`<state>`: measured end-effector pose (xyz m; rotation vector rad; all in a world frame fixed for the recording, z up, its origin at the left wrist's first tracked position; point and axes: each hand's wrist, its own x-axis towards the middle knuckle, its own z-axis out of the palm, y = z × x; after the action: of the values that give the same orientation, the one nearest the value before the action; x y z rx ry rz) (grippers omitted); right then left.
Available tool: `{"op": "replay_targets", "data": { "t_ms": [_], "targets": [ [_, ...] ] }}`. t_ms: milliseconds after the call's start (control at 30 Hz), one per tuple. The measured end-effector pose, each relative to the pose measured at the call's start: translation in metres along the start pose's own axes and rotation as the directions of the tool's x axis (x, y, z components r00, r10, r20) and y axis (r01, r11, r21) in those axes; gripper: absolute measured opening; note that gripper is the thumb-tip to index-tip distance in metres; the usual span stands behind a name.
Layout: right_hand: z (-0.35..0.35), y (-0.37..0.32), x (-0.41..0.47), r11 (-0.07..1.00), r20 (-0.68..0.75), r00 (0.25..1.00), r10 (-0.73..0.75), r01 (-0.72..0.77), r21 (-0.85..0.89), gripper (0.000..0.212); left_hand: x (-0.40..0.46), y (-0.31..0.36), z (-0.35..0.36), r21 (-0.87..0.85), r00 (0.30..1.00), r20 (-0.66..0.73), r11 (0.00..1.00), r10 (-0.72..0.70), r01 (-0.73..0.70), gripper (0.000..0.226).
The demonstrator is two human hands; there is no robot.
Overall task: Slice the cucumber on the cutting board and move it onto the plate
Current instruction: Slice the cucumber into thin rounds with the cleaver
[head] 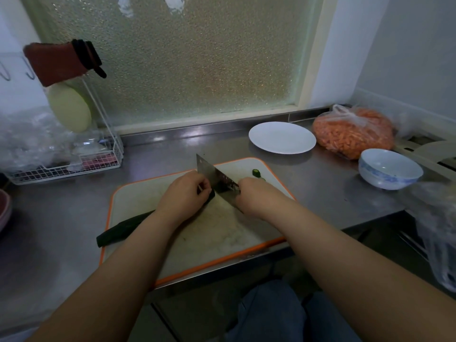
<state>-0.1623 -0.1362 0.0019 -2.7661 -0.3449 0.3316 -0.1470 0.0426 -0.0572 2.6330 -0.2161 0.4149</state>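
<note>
left grip (pixel 183 191): curled on cucumber (pixel 123 229), which runs out under the wrist past the board (pixel 138 193) edge | right grip (pixel 254 196): holds knife (pixel 214 176), blade beside left fingers | slices (pixel 256 172) beyond blade | plate (pixel 282 137) on counter (pixel 320 183), apart

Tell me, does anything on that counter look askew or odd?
Slightly: the long dark green cucumber lies slantwise, its uncut end poking past the left edge of the orange-rimmed white cutting board over the steel counter. Nothing looks spilled or damaged.
</note>
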Motion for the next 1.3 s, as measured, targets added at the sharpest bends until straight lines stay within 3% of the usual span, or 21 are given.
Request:
{"op": "replay_targets", "data": {
  "t_ms": [333,667,800,900,1000,1300],
  "targets": [
    [-0.003,-0.007,-0.011,0.999,-0.045,0.998,-0.034,0.032,-0.03,0.024,0.001,-0.001,0.0,-0.05,1.0,0.022,0.999,-0.013,0.014,0.014],
    [0.003,-0.018,-0.001,0.996,0.019,1.0,0.004,-0.002,-0.086,0.021,0.001,-0.002,0.002,-0.029,1.0,0.014,1.0,0.013,-0.012,0.016],
    [0.009,-0.016,0.006,0.999,0.05,0.998,0.027,-0.024,-0.049,0.024,0.0,-0.001,0.002,-0.007,0.999,-0.011,0.999,0.032,-0.032,0.013],
    [0.002,-0.01,0.006,1.0,0.085,0.996,0.015,-0.017,0.023,0.014,-0.002,-0.001,0.003,0.018,0.998,-0.044,0.999,0.045,-0.044,0.007],
    [0.002,-0.006,0.003,0.996,0.065,0.998,0.025,-0.03,0.082,0.012,-0.004,0.0,0.003,0.038,0.998,-0.055,0.999,0.037,-0.035,0.004],
    [0.008,-0.005,-0.003,1.0,-0.06,0.998,-0.02,0.021,0.015,0.024,-0.003,0.0,0.001,0.005,0.999,-0.032,1.0,0.017,-0.017,0.01]
  ]
}}
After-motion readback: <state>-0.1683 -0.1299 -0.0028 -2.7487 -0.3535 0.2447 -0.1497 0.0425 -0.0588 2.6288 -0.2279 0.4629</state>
